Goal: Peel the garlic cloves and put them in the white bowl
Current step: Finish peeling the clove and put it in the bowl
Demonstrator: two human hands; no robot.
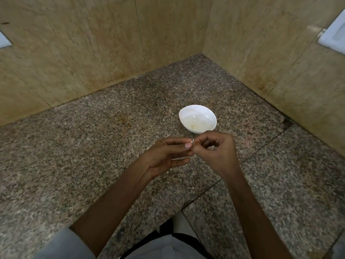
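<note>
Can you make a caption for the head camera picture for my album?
Left hand and right hand pinch a garlic clove near the white bowl on the granite surface.

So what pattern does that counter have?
The counter is speckled brown, grey and black, best seen in the head view.

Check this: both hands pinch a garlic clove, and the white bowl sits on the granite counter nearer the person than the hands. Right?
No. The left hand and right hand do pinch the garlic clove, but the head view shows the white bowl on the granite counter beyond them.
</note>
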